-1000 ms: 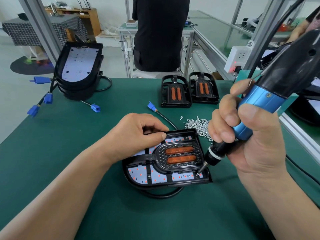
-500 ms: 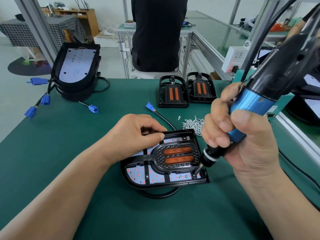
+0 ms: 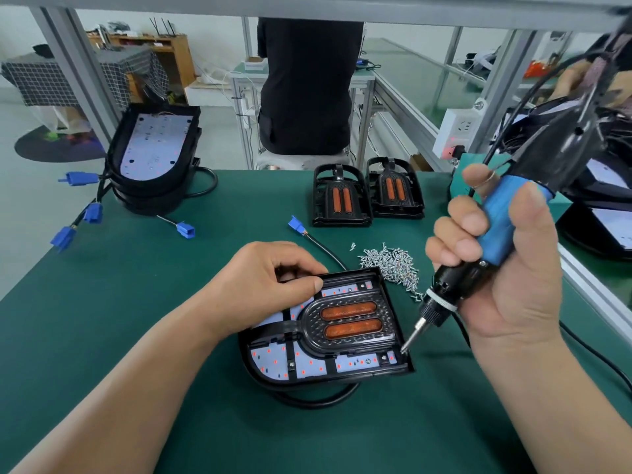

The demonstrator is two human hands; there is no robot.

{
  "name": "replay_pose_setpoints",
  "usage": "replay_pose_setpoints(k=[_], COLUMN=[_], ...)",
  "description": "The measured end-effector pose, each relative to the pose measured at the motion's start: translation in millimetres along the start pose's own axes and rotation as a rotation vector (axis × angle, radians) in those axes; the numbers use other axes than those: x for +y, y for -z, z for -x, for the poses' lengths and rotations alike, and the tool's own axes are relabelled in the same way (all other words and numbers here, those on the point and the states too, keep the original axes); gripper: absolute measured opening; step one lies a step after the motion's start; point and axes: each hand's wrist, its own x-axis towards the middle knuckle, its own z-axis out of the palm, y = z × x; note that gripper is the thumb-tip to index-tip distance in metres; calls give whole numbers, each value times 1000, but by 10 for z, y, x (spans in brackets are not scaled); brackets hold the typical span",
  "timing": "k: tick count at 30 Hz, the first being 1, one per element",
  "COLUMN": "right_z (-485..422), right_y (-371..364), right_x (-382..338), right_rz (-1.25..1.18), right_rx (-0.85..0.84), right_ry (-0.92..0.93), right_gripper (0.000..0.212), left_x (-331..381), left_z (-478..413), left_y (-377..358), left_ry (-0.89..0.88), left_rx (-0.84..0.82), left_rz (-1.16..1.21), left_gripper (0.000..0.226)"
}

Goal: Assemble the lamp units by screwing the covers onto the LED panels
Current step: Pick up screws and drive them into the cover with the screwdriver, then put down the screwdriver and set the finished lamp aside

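Note:
A lamp unit (image 3: 325, 357) lies in front of me on the green mat: a black cover with two orange lenses (image 3: 350, 319) over a white LED panel. My left hand (image 3: 270, 289) rests on its far left part, fingers curled, thumb pressing the cover's top edge. My right hand (image 3: 496, 268) grips a blue and black electric screwdriver (image 3: 478, 254). Its bit tip (image 3: 405, 348) sits at the cover's near right corner. A pile of small silver screws (image 3: 393, 261) lies just beyond the unit.
A stack of LED panels in black housings (image 3: 154, 159) with blue connectors (image 3: 92, 213) stands at the far left. Two black covers (image 3: 367, 196) lie at the back centre. A person in black sits beyond the table. A frame rail (image 3: 598, 295) borders the right edge.
The screwdriver has tilted more upright and its bit has stayed at the near right corner of the cover. My left hand has kept its place on the unit.

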Motion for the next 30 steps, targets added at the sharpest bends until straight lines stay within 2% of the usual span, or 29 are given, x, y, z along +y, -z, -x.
replay_pose_setpoints(k=[2, 6, 9, 12, 14, 18, 22, 26, 30], right_z=[-19, -91, -144, -157, -140, -86, -67, -98, -80], right_y=[73, 291, 510, 717, 832, 965, 1066, 1183, 1211], right_x=[-51, -216, -381, -497, -554, -630, -554, -448, -401], right_rz=[7, 79, 194, 384, 600, 1041, 1476, 1764, 1864], right_rx=[74, 222, 294, 383, 445, 417, 371, 349, 379], right_ry=[-11, -76, -155, -218, -214, -307, -426, -484, -496], right_gripper=[45, 48, 36, 28, 28, 42, 41, 50, 42], left_x=[-4, -31, -51, -66, -79, -117, -137, -169, -169], left_z=[-5, -1, -3, -14, -15, -9, -15, -21, -24], left_y=[-4, -4, 6, 11, 16, 24, 17, 26, 23], left_ry=[15, 45, 69, 81, 89, 108, 104, 108, 140], left_rx=[-3, -9, -16, -22, -30, -34, -39, -48, -49], left_rz=[25, 39, 43, 44, 38, 3, -10, -33, -14], left_gripper=[11, 13, 16, 22, 26, 28, 28, 31, 33])
